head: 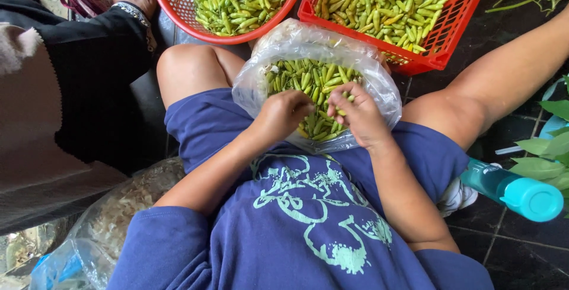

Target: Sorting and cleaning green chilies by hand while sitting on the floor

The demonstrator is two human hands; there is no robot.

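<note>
Your left hand [284, 114] and right hand [357, 115] sit together inside the clear bag [252, 85] on your lap, both curled over the green chillies [308, 79]. Your right fingers pinch one chilli; what the left holds, you cannot tell. Two red baskets [453, 35] of chillies stand beyond.

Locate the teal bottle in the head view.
The teal bottle lies on the dark tiled floor at lower right, beside the person's right thigh, just below the green leaves at the frame's right edge.
</note>
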